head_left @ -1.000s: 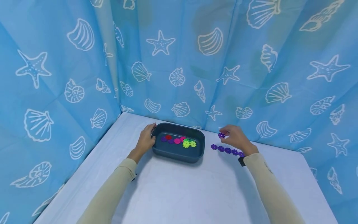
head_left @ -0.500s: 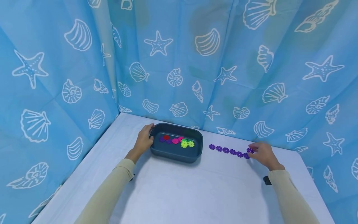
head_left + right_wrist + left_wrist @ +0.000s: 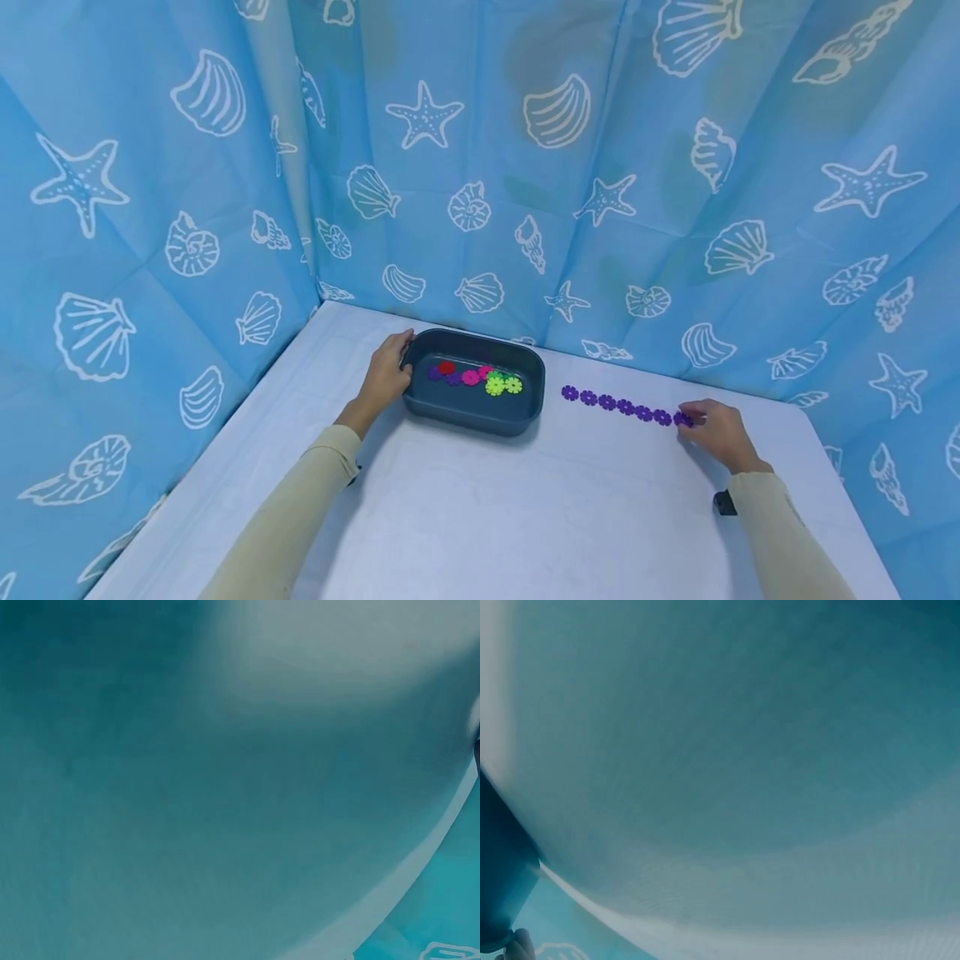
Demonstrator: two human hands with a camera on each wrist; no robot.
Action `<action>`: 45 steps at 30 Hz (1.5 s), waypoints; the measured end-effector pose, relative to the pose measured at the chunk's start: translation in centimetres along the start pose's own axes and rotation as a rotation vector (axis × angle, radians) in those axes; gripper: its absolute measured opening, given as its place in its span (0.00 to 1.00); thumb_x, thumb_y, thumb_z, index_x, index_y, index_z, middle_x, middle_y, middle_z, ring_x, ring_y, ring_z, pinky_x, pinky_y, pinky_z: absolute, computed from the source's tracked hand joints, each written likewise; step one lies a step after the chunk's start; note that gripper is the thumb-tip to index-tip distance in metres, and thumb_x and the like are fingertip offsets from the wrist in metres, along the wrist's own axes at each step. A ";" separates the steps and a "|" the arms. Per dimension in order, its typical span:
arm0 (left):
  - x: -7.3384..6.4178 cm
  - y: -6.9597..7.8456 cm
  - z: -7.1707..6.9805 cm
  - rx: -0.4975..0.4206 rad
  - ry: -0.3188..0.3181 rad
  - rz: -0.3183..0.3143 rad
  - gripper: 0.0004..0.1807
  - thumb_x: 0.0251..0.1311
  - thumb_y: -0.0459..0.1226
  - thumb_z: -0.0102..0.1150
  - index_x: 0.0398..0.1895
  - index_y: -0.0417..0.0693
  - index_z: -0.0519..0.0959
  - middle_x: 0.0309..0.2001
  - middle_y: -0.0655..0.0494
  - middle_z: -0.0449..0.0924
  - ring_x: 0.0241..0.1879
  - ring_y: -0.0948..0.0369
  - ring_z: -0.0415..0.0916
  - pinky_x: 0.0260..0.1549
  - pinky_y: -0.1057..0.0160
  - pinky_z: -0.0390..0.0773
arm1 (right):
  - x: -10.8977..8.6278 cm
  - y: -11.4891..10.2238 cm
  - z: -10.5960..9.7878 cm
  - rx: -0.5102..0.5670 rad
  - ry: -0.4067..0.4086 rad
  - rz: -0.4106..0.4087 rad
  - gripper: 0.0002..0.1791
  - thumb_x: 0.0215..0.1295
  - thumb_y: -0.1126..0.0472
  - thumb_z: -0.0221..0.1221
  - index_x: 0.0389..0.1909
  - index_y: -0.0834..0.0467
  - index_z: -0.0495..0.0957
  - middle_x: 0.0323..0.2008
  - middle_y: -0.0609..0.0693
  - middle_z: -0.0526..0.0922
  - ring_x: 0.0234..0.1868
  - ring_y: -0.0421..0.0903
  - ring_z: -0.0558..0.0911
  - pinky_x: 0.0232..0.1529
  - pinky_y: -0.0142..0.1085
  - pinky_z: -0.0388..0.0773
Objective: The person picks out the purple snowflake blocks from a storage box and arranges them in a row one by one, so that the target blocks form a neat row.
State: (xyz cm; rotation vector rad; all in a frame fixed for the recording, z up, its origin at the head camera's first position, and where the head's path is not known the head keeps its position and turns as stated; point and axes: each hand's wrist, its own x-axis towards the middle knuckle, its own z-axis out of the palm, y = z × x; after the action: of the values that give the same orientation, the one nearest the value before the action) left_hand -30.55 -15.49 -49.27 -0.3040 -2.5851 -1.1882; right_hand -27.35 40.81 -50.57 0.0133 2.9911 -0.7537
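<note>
The right hand (image 3: 716,433) pinches a purple disc (image 3: 682,419) at the right end of the purple row (image 3: 626,407); the left hand (image 3: 385,375) grips the bin (image 3: 465,416) by its left end. Placing this disc seems the step in hand; next likely calls for release without nudging the row.

Blue curtain (image 3: 495,158) at back, left and right, hanging in soft vertical folds; white outline prints all over it: starfish (image 3: 425,115), fan-shaped scallop shell (image 3: 372,191), coiled shell (image 3: 469,207); faint brownish and greenish patches (image 3: 551,42) on back stretch; fold-lined corner at left; white table (image 3: 480,525) below, far edge close to curtain, left edge slanting, dark strip alongside; light fairly even, soft shadows on tabletop; wrist views tinted teal, curtain slivers in lower corners
</note>
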 end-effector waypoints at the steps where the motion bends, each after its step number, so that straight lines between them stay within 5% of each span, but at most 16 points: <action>1: 0.0 0.0 0.0 0.002 -0.001 -0.003 0.34 0.54 0.18 0.54 0.68 0.32 0.64 0.61 0.40 0.69 0.65 0.48 0.66 0.65 0.57 0.69 | 0.0 0.0 0.1 0.003 0.000 -0.001 0.26 0.60 0.59 0.66 0.57 0.66 0.76 0.54 0.67 0.77 0.54 0.67 0.76 0.54 0.58 0.77; 17: -0.1 -0.1 -0.5 0.002 0.015 -0.002 0.34 0.54 0.17 0.54 0.68 0.31 0.64 0.61 0.39 0.70 0.65 0.48 0.66 0.65 0.57 0.69 | 0.6 -0.4 0.3 -0.001 -0.010 -0.021 0.25 0.61 0.59 0.64 0.58 0.65 0.76 0.57 0.67 0.75 0.57 0.68 0.74 0.55 0.59 0.75; 22: 0.0 -0.2 -0.5 0.009 0.012 -0.007 0.34 0.55 0.18 0.54 0.68 0.32 0.64 0.61 0.39 0.69 0.65 0.48 0.66 0.65 0.57 0.69 | 1.3 -2.2 -0.5 0.035 0.038 -0.061 0.24 0.65 0.58 0.61 0.59 0.64 0.75 0.58 0.67 0.74 0.57 0.68 0.74 0.51 0.58 0.78; 28: 0.0 -0.3 -0.5 0.017 0.011 -0.018 0.34 0.55 0.18 0.54 0.68 0.32 0.64 0.61 0.40 0.69 0.65 0.48 0.66 0.65 0.57 0.68 | 3.6 -9.1 -0.7 0.037 0.081 -0.215 0.23 0.67 0.57 0.59 0.59 0.62 0.75 0.58 0.63 0.75 0.57 0.64 0.75 0.53 0.57 0.79; 35: 0.0 -0.2 -0.4 0.030 0.003 -0.027 0.33 0.55 0.18 0.53 0.68 0.33 0.64 0.62 0.41 0.69 0.65 0.49 0.66 0.66 0.58 0.68 | 5.9 -19.7 2.2 0.113 0.074 -0.475 0.18 0.63 0.60 0.63 0.54 0.60 0.80 0.53 0.58 0.80 0.52 0.58 0.80 0.52 0.53 0.81; 40: 0.0 -0.1 -0.3 0.019 0.020 0.000 0.33 0.53 0.17 0.52 0.67 0.31 0.65 0.61 0.39 0.70 0.64 0.48 0.67 0.65 0.57 0.69 | 6.6 -25.6 6.0 0.141 -0.045 -0.608 0.21 0.60 0.64 0.65 0.55 0.63 0.80 0.52 0.57 0.80 0.52 0.55 0.81 0.53 0.47 0.82; 45: 0.0 0.1 0.0 -0.004 0.013 0.009 0.34 0.52 0.16 0.52 0.67 0.29 0.65 0.60 0.38 0.70 0.64 0.47 0.67 0.64 0.56 0.70 | 6.2 -28.8 9.6 0.105 -0.205 -0.652 0.26 0.59 0.67 0.65 0.60 0.66 0.75 0.56 0.58 0.79 0.56 0.54 0.78 0.58 0.46 0.78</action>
State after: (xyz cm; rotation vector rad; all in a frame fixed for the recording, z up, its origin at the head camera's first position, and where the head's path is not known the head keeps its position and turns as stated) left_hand -30.55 -15.44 -49.18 -0.3075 -2.5682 -1.1880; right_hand -33.65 10.87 -45.68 -1.0033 2.7413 -0.8837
